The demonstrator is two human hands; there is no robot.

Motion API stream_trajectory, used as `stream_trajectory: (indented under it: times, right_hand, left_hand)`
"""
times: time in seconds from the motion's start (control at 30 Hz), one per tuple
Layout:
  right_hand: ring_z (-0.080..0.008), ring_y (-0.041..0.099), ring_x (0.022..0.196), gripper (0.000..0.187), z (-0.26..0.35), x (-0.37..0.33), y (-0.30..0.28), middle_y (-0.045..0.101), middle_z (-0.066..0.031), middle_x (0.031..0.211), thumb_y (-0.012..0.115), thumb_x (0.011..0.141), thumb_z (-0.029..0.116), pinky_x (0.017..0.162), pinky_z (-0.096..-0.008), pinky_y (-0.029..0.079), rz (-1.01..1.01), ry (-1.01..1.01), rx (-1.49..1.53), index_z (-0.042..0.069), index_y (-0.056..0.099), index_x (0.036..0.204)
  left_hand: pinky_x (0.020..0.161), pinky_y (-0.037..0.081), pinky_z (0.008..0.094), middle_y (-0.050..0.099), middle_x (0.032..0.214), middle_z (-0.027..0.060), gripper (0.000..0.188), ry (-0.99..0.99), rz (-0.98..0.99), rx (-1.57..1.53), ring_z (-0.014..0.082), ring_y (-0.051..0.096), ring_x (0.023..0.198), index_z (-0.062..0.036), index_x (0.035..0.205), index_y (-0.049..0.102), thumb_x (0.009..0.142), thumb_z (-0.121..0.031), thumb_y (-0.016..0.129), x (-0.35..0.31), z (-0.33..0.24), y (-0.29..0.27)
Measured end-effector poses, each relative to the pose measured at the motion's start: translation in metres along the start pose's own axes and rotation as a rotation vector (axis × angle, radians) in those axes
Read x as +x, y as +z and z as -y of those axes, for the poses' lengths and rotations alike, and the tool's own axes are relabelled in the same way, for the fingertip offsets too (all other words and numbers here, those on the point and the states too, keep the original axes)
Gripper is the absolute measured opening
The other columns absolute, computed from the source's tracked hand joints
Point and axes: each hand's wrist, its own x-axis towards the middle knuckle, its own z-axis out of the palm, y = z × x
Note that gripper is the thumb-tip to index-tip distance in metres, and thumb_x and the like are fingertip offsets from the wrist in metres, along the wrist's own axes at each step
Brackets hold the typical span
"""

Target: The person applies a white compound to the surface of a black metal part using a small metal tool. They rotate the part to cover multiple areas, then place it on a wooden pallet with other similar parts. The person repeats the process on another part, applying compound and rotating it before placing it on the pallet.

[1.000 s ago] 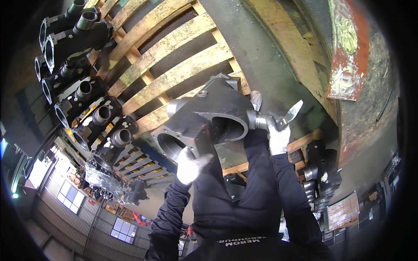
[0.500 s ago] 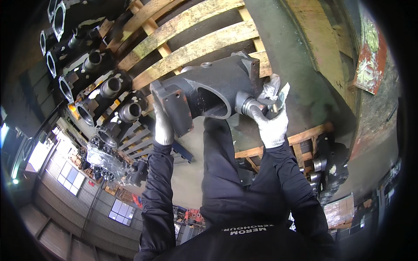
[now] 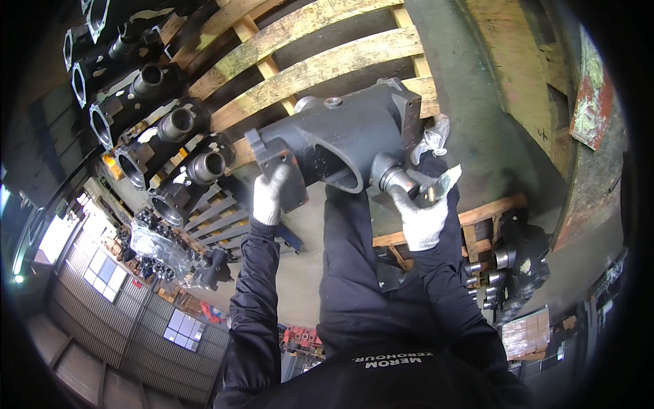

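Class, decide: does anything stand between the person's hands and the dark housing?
Nothing visible does. The left hand holds the flange of the dark housing; the right hand appears to touch its metal neck, a flat-bladed tool sticking out rightward.

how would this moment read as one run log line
left hand: on flanged end of dark casting | right hand: at pipe stub, holding bladed tool | beyond: wooden pallet

Your left forearm [image 3: 253,290] rises from seven o'clock to put your left hand [image 3: 268,198] near nine, its thumb pointing toward one in a closed grip. Your right forearm [image 3: 451,290] slants in from five o'clock, and your right hand [image 3: 424,221] (white-gloved, like the left) sits near three with its fingers curled.
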Motion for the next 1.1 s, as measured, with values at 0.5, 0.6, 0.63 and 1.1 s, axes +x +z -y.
stream_trajectory:
  times: [0.5, 0.6, 0.63, 1.1]
  right_hand:
    - [-0.0164, 0.065, 0.096, 0.043, -0.048, -0.039, -0.048, 0.067, -0.0093, 0.109, 0.085, 0.079, 0.004, 0.085, -0.0316, 0.054, -0.031, 0.304, 0.036, -0.002, 0.061, 0.114]
    - [-0.0182, 0.065, 0.100, 0.047, -0.041, -0.018, -0.066, 0.069, -0.0123, 0.116, 0.083, 0.081, 0.002, 0.090, -0.0314, 0.053, 0.071, 0.321, 0.082, -0.006, 0.062, 0.122]
    - [-0.0184, 0.066, 0.100, 0.044, -0.039, -0.010, -0.073, 0.069, -0.0128, 0.117, 0.082, 0.081, 0.001, 0.090, -0.0313, 0.053, 0.079, 0.290, 0.050, -0.006, 0.062, 0.120]
    - [-0.0135, 0.061, 0.094, 0.037, -0.095, 0.126, -0.156, 0.066, -0.0058, 0.105, 0.081, 0.088, 0.012, 0.086, -0.0283, 0.050, -0.074, 0.154, -0.164, 0.001, 0.055, 0.111]
  left_hand:
    - [0.074, 0.055, 0.0294, 0.071, 0.092, 0.0070, 0.016, -0.087, -0.193, -0.002, 0.0156, 0.069, 0.081, 0.0007, 0.101, 0.070, 0.087, -0.005, 0.075, -0.068, 0.051, 0.051]
    - [0.072, 0.057, 0.0314, 0.069, 0.091, 0.0088, 0.018, -0.050, -0.189, -0.014, 0.0195, 0.071, 0.079, 0.0016, 0.102, 0.066, 0.086, 0.000, 0.075, -0.079, 0.053, 0.068]
    - [0.076, 0.056, 0.0295, 0.071, 0.095, 0.0085, 0.023, -0.118, -0.190, -0.076, 0.0175, 0.070, 0.083, 0.0032, 0.105, 0.068, 0.085, 0.001, 0.078, -0.083, 0.053, 0.074]
    - [0.085, 0.056, 0.0354, 0.073, 0.107, 0.0105, 0.033, -0.059, -0.171, 0.054, 0.0208, 0.070, 0.096, -0.0021, 0.112, 0.071, 0.082, -0.005, 0.083, -0.136, 0.070, 0.227]
